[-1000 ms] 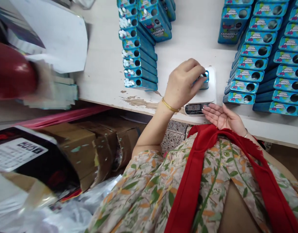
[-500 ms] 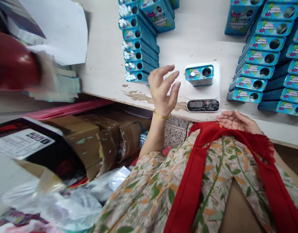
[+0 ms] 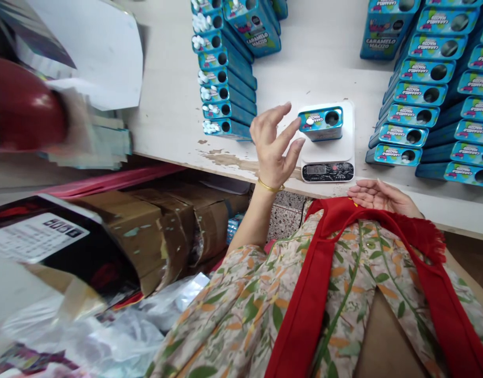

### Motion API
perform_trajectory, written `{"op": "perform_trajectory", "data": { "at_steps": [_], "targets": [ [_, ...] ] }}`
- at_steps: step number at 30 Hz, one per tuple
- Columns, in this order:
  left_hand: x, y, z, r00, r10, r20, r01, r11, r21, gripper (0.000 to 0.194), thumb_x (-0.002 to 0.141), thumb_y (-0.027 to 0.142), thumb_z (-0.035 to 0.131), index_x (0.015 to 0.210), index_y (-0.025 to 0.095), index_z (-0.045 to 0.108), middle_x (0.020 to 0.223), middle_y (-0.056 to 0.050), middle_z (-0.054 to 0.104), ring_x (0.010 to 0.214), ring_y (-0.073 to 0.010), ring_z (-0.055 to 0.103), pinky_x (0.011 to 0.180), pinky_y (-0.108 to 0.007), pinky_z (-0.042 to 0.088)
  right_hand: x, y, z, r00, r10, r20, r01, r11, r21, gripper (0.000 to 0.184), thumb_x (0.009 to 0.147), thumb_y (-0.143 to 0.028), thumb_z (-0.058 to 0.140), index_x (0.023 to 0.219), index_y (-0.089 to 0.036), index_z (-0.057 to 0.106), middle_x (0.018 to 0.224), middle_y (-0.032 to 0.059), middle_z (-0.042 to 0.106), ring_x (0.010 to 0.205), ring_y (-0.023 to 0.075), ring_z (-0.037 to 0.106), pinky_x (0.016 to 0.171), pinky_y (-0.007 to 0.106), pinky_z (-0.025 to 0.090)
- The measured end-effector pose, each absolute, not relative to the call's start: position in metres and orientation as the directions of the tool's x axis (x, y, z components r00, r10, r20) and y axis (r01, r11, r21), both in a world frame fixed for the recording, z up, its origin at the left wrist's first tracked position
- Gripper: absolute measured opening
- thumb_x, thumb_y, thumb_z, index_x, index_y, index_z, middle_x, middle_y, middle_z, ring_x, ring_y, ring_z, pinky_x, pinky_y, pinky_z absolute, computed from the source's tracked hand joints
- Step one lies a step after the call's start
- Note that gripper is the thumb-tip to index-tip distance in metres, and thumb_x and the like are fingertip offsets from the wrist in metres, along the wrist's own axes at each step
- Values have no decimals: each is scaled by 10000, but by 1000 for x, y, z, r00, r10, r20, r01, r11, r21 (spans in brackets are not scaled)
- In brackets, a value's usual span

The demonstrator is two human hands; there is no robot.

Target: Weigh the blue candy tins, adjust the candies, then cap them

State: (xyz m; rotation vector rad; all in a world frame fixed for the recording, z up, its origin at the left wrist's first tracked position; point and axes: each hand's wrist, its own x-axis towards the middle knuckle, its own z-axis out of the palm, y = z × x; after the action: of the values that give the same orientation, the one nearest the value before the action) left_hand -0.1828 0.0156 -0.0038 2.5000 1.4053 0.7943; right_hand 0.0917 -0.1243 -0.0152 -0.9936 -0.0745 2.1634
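Note:
A blue tin [image 3: 322,126] with a dark round hole in its lid stands on a white digital scale [image 3: 328,152]. One white candy [image 3: 310,122] lies on top of that lid. My left hand [image 3: 275,139] hovers just left of the scale, fingers spread and curved, nothing in it. Its fingertips come close to the tin's left end; whether they touch it I cannot tell. My right hand [image 3: 383,197] rests palm up at the table edge below the scale, fingers loosely extended and no object visible in it.
Left of the scale runs a row of blue tins [image 3: 235,92], several with white candies on their lids. More tins [image 3: 412,113] stand in rows on the right. Cardboard boxes [image 3: 178,226] and plastic bags [image 3: 119,336] lie below the table at left.
My left hand has moved right, nearer the tin on the scale. The number on the scale's display looks different. My right hand has stayed in place.

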Motion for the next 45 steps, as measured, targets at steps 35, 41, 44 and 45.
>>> {"op": "perform_trajectory", "data": {
  "at_steps": [35, 41, 44, 45],
  "targets": [
    [-70, 199, -40, 546, 759, 354, 708, -644, 291, 381, 958, 419, 565, 1284, 235, 493, 1388, -127, 513, 1302, -295, 443, 1074, -515, 315, 98, -128, -33, -407, 718, -565, -639, -665, -386, 286, 950, -462, 568, 1084, -290, 754, 1187, 53, 716, 1134, 223, 687, 987, 331, 559],
    [-163, 261, -63, -35, 905, 425, 924, -132, 357, 375, 878, 522, 671, 941, 176, 540, 1289, -88, 487, 1289, -284, 319, 1117, -617, 198, 96, -123, -34, -433, 717, -547, -572, -687, -449, 283, 951, -438, 582, 1115, -275, 745, 1188, 76, 699, 1060, 209, 699, 921, 302, 570],
    [-177, 262, -58, 80, 929, 361, 948, -183, 261, 317, 894, 487, 653, 796, 208, 538, 1250, -71, 501, 1306, -323, 327, 1124, -646, 200, 96, -124, -33, -416, 725, -548, -573, -678, -462, 285, 959, -438, 573, 1118, -266, 735, 1196, 83, 692, 1056, 202, 694, 916, 294, 565],
    [-178, 257, -52, 146, 935, 323, 952, -222, 212, 295, 909, 469, 639, 787, 218, 542, 1246, -59, 509, 1327, -325, 317, 1130, -643, 205, 96, -124, -33, -414, 727, -548, -577, -675, -460, 287, 961, -437, 572, 1125, -260, 728, 1200, 85, 689, 1059, 198, 691, 920, 293, 562]
  ]
}}
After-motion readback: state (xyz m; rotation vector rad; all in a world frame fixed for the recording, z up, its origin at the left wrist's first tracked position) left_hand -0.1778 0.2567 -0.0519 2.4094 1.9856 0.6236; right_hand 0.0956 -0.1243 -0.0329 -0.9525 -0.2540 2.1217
